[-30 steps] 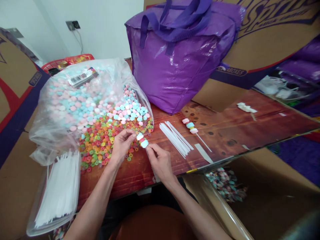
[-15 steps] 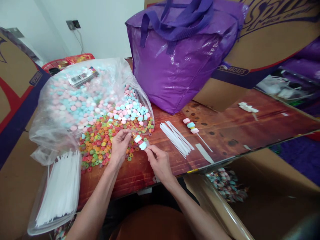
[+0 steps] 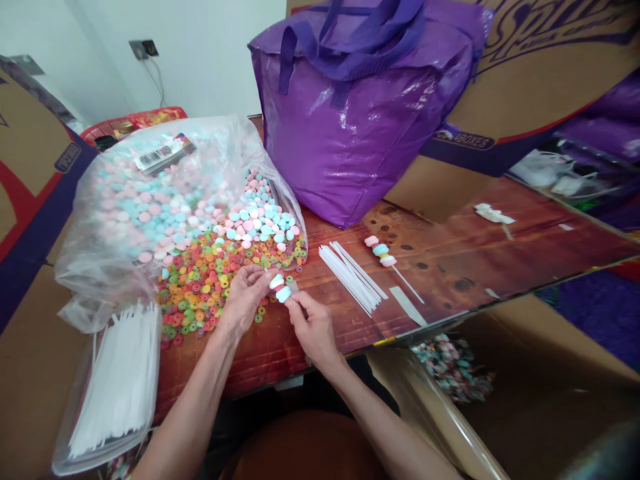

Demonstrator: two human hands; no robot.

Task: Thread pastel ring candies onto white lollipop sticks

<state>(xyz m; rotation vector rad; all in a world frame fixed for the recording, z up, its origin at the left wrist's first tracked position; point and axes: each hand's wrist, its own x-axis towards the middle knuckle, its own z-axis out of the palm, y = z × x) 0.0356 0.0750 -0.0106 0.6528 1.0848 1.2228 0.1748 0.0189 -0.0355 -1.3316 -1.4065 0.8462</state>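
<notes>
Gripping the candy stick (image 3: 280,288) below its sweets (image 3: 283,295) in our right hand (image 3: 311,323), we've brought our left hand (image 3: 247,293), pinching near the tip, closer to them, so both ends seem steadied above the counter (image 3: 270,350).

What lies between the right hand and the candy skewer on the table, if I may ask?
In the head view, several white sticks lie there.

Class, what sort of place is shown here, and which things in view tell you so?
Probably a small sweet-making workspace: loose candy rings are heaped on a table, a clear tub holds white sticks, and a held candy skewer has pieces threaded along it.
</notes>
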